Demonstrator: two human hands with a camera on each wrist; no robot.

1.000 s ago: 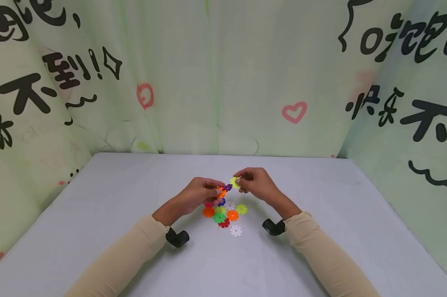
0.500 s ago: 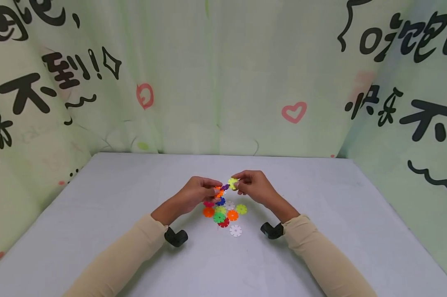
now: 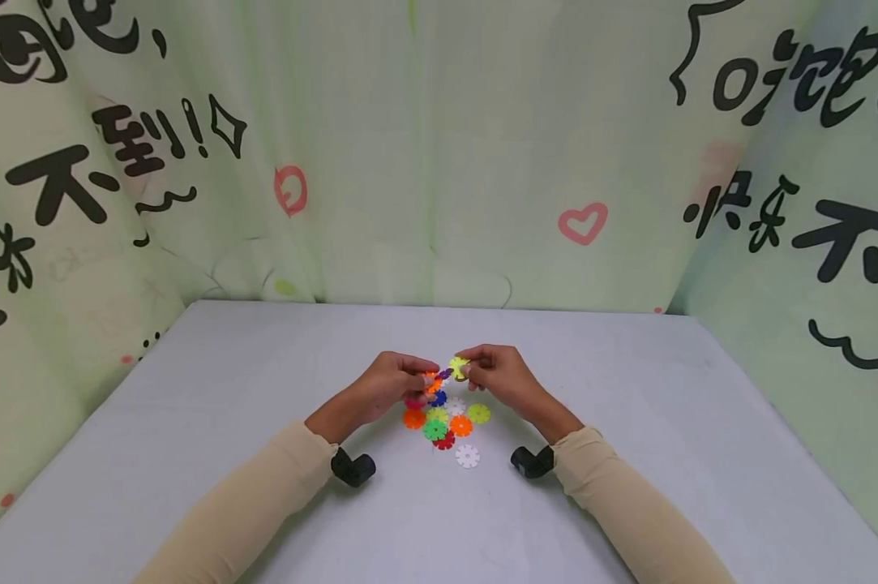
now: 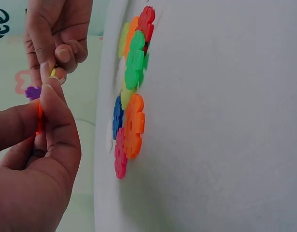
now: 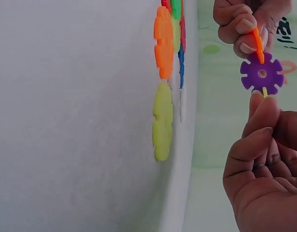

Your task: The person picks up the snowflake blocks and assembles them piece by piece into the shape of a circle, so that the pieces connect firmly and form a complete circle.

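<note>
My left hand point(image 3: 383, 391) pinches an orange notched plastic disc point(image 5: 258, 46) between thumb and fingers. A purple notched disc point(image 5: 251, 73) is joined to its edge, standing crosswise to it. With thumb and fingertips my right hand point(image 3: 507, 377) pinches a yellow disc point(image 3: 457, 367), whose edge meets the purple disc's rim in the right wrist view. Whether it sits in a notch I cannot tell; the fingertips cover most of it there. Both hands are above the white tabletop, just behind a cluster of loose discs.
Loose discs lie on the table point(image 3: 263, 373) under the hands: orange point(image 3: 413, 418), green point(image 3: 434, 430), red point(image 3: 445, 440), blue point(image 3: 439, 398), white point(image 3: 468, 456), yellow-green point(image 3: 479, 414) and others, some overlapping. A printed curtain point(image 3: 366, 162) hangs behind the table and at both sides.
My right hand has come slightly down and inward, bringing the yellow disc closer to the purple one. My left hand keeps its pinch almost in place. The head view has shifted a little.
</note>
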